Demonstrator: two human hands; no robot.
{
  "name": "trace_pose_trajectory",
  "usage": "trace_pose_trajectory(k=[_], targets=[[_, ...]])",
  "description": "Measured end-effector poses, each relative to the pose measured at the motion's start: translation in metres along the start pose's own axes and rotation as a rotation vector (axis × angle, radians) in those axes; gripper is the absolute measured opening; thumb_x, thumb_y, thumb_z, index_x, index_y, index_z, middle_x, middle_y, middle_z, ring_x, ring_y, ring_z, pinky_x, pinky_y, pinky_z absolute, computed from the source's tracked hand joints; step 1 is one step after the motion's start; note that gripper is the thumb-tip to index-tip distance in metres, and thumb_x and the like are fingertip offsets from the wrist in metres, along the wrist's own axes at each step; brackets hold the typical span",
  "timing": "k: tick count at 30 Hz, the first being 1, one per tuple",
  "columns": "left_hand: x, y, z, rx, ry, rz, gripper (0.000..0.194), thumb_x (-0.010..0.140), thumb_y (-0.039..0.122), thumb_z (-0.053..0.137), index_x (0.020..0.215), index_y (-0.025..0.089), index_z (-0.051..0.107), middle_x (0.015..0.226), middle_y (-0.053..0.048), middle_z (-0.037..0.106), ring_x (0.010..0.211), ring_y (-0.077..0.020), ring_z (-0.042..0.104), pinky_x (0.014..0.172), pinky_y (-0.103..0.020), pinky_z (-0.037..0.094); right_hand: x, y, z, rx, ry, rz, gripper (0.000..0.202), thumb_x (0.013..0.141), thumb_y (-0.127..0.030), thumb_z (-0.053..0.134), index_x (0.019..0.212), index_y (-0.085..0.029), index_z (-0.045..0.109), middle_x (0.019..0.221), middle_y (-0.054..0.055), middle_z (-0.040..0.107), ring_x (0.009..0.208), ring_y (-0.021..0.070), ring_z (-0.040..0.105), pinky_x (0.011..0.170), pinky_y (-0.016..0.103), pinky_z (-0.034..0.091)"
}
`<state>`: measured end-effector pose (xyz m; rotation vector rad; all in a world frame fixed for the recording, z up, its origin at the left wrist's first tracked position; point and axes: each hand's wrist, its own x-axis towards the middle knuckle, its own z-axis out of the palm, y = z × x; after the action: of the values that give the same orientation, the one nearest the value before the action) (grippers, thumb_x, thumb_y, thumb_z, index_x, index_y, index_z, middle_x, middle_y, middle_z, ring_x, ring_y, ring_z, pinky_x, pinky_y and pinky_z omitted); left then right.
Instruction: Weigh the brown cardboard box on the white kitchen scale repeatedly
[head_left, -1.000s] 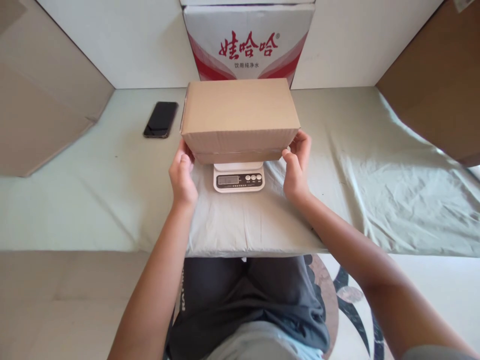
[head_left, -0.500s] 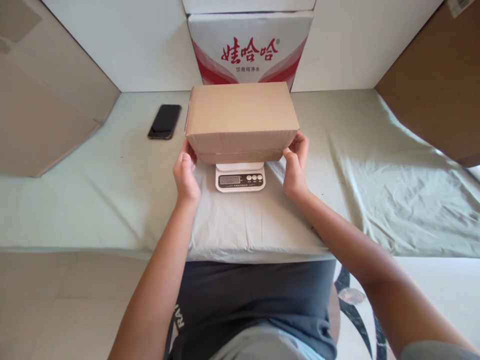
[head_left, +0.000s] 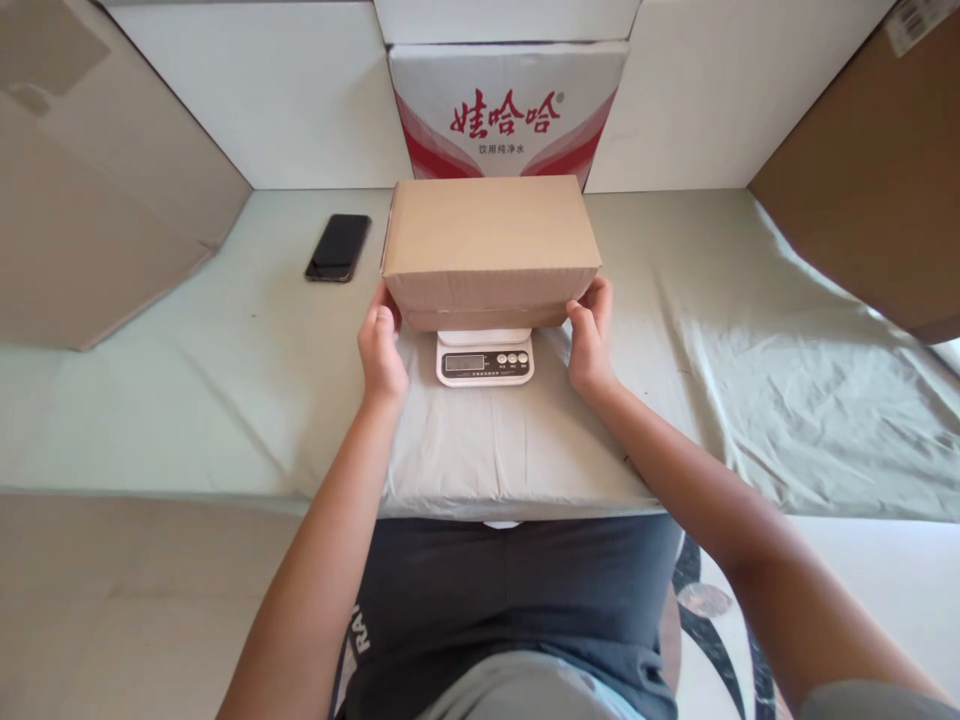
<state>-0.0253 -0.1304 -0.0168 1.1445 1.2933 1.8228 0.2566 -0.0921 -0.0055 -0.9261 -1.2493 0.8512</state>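
Cardboard box (head_left: 491,225) is sitting over the white scale (head_left: 486,375); your left hand (head_left: 382,350) and right hand (head_left: 590,345) are gripping its opposite lower ends, some fingers hidden. Positioning is seeming nearly done, release is remaining; whether the scale is bearing weight, you cannot tell.

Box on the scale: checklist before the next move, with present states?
1. Hands placed: ok. Left hand and right hand are at opposite ends of the box.
2. Grip firm: cannot tell, fingers partly hidden.
3. Box fully seated on the scale: cannot tell, the box hides the contact.
4. Panel uncovered: ok, display and buttons show in front of the box.
5. Reading legible: not ok, no clear digits.
6. Phone apart from box: ok, off to the left.
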Motion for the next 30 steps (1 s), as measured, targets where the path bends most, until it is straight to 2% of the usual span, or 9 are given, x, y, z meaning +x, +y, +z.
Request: trace_pose_trajectory(k=[8, 21, 30], targets=[[0.0028, -0.0030, -0.0031, 0.002, -0.028, 0.002, 0.090, 0.089, 0.094, 0.062, 0.150, 0.030, 0.075, 0.163, -0.013, 0.069, 0.163, -0.0394, 0.053, 0.135, -0.054, 0.043, 0.0011, 0.0024, -0.0008, -0.003, -0.015, 0.002, 0.056, 0.090, -0.070, 0.065, 0.130, -0.031, 0.054, 0.141, 0.010, 0.065, 0.139, 0.0347, 0.063, 0.122, 0.062, 0.055], [0.0019, 0.0031, 0.0017, 0.004, -0.037, 0.037, 0.086, 0.090, 0.092, 0.062, 0.145, 0.028, 0.078, 0.157, -0.014, 0.073, 0.157, -0.0367, 0.061, 0.133, -0.050, 0.047, 0.0021, -0.0006, -0.0030, -0.011, -0.074, -0.004, 0.057, 0.091, -0.070, 0.066, 0.132, -0.033, 0.051, 0.144, 0.009, 0.063, 0.140, 0.0340, 0.060, 0.122, 0.061, 0.055], [0.0020, 0.0067, 0.0045, -0.017, -0.027, 0.041, 0.087, 0.088, 0.092, 0.066, 0.137, 0.023, 0.081, 0.148, -0.016, 0.078, 0.148, -0.0367, 0.068, 0.127, -0.047, 0.053, 0.0011, 0.0003, -0.0028, 0.024, -0.080, -0.004, 0.048, 0.091, -0.059, 0.067, 0.128, -0.032, 0.052, 0.147, 0.010, 0.063, 0.143, 0.0348, 0.059, 0.121, 0.063, 0.055]])
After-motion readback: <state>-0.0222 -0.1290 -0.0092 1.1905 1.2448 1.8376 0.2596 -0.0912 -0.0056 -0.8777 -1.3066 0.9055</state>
